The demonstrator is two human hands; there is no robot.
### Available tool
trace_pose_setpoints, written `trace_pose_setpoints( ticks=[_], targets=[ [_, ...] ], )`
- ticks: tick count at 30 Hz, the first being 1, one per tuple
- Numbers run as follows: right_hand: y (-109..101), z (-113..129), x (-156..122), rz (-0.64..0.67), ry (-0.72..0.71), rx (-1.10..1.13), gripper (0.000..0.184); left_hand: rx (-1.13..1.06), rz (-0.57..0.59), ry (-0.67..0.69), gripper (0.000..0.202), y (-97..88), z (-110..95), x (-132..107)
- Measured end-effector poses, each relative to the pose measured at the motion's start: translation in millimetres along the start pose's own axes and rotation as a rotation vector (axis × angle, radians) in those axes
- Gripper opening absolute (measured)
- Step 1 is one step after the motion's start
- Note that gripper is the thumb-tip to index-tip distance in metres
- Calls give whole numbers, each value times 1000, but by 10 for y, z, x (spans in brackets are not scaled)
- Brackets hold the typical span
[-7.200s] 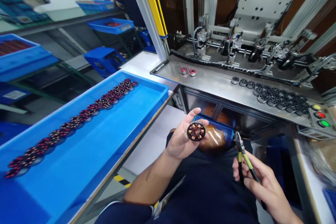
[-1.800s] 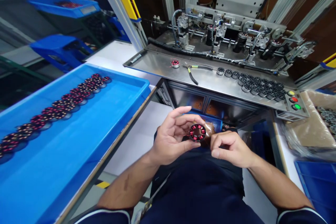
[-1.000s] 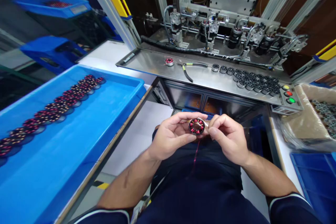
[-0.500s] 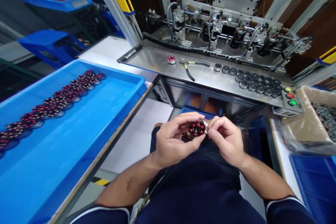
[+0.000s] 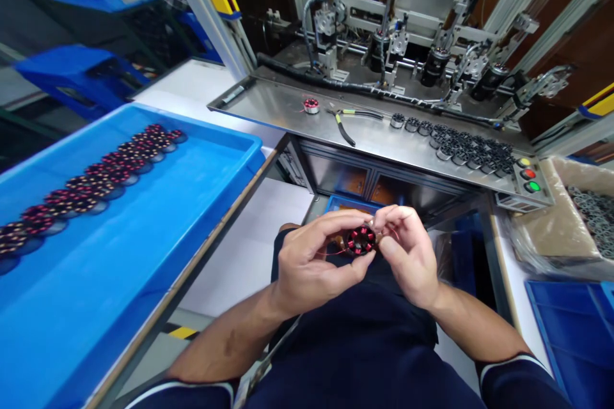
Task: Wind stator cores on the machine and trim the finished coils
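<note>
While the left hand (image 5: 319,259) has a wound ring (image 5: 361,240) cupped between thumb and fingers, the right hand (image 5: 407,252) works its right rim.
Ring's held up over the lap; right thumb and fingers are nearly closed, can't tell if they've got a wire. Big blue tray (image 5: 144,236) has a band of similar wound rings (image 5: 105,172) along its left long edge. Cardboard box (image 5: 542,220) beyond the metal bench (image 5: 271,102)'s right end holds loose grey parts (image 5: 591,214).

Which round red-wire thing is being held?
The red-coiled ring gripped in the left hand, right hand at its edge. The lone ring on the metal ledge and the ring row in the blue tray aren't held.
</note>
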State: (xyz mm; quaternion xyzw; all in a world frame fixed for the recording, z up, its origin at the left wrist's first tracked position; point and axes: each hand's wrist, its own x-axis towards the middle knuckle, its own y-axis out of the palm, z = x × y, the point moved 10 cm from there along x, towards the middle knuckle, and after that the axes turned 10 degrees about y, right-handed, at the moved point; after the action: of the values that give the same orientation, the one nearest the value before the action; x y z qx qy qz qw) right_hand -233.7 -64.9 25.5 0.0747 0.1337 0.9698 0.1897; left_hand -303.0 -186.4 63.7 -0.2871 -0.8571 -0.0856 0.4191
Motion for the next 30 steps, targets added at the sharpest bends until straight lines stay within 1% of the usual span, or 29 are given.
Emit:
trace_pose_setpoints(
  ticks=[1,3,4,6,8,11,14,17,20,22,24,25,27,30],
  targets=[
    [12,57,9,8,-28,-35,17,5,12,10,57,6,-9,-1],
    [24,134,25,3,-64,-71,9,13,31,22,59,20,-17,-9],
    [16,142,32,-12,-64,-62,9,15,35,21,59,26,-13,-15],
    [-23,94,41,-57,-34,-9,18,-1,26,5,60,32,5,-23],
    [-54,0,43,-83,17,44,20,-57,-8,-37,59,22,42,-19],
    [-52,-69,38,-53,38,59,13,-178,-66,-108,55,-2,93,20],
    [-43,-44,28,-23,24,-6,18,-248,-91,-157,50,-14,115,72],
    [-56,82,-3,-54,-57,-105,13,-270,-88,-185,46,1,124,97],
    [-71,204,-46,-98,-139,-152,12,-260,-87,-181,46,11,106,106],
    [-71,192,-45,-99,-110,-143,8,-228,-79,-170,44,11,85,111],
    [-43,174,-37,-62,-81,-133,8,-198,-53,-161,41,22,67,113],
    [-27,191,-39,-46,-93,-139,7,-193,-38,-158,40,34,60,110],
    [-16,275,-60,-45,-161,-182,5,-204,-16,-151,43,56,49,101],
    [-38,416,-113,-108,-264,-286,9,-237,-16,-141,51,74,32,91]
  ],
)
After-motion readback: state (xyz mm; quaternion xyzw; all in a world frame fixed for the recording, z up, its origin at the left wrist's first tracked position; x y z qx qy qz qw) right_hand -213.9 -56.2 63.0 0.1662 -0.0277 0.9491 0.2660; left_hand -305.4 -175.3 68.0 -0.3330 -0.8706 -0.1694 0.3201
